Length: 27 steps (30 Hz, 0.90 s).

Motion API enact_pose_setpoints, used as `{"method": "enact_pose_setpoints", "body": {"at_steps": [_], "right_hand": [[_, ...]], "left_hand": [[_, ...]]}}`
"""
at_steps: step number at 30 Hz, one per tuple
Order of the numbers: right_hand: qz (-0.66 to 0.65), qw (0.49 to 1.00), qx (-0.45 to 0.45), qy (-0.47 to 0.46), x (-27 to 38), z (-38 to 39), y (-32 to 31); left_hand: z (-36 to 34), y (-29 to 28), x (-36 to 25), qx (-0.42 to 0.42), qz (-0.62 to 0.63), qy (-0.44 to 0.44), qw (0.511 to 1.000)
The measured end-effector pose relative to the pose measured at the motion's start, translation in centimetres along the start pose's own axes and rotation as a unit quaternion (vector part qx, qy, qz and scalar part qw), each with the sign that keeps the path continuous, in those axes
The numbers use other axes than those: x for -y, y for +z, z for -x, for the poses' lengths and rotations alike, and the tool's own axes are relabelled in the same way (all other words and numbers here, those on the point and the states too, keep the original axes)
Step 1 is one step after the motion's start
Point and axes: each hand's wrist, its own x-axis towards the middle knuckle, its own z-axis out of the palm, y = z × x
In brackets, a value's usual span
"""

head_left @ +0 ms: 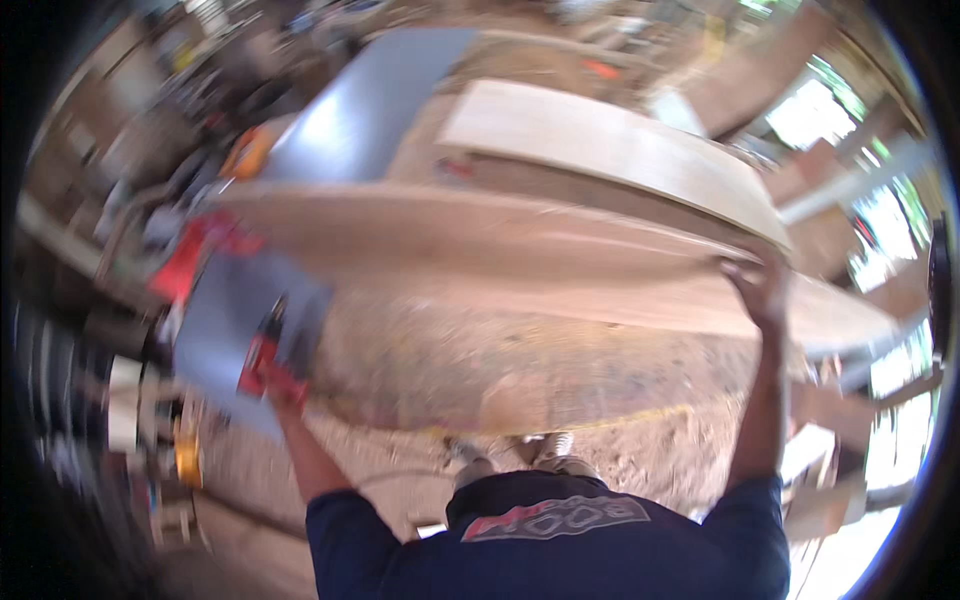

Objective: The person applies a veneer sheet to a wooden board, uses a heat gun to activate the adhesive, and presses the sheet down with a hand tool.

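Observation:
My left hand (pixel 283 386) is closed round a red and black cordless drill (pixel 264 352), its bit end pointing away from me over a grey sheet (pixel 225 315). Across the workbench (pixel 480 370) lies a long wooden board piece (pixel 520 240), apparently one board on edge against a flat one; blur hides the joint. At its right part my right hand (pixel 764 288) grips the upper edge, fingers bent over it. The drill is apart from the wood.
Behind stands a pale-topped wooden panel (pixel 610 145). A shiny grey sheet (pixel 370 105) covers the bench's far left. Something red (pixel 205 245) lies by the board's left end, with an orange object (pixel 247 153) beyond. Sandy ground (pixel 640 450) shows in front; timber and clutter surround the bench.

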Motion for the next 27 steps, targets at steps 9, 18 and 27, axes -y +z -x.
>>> {"method": "enact_pose_setpoints", "body": {"at_steps": [9, 18, 27], "right_hand": [[0.038, 0.999, -0.018, 0.035, 3.3, 1.4, -2.3], [0.067, 0.996, -0.039, 0.035, 2.9, 4.3, -3.3], [0.04, 0.995, -0.093, 0.008, 2.7, 4.9, -3.6]], "left_hand": [[-3.5, 1.8, 0.4, 0.032, -0.027, 0.007, 0.999], [-2.0, 4.2, -1.1, -0.142, -0.557, -0.014, 0.818], [9.0, 17.2, 1.5, -0.112, -0.585, 0.388, 0.704]]}}
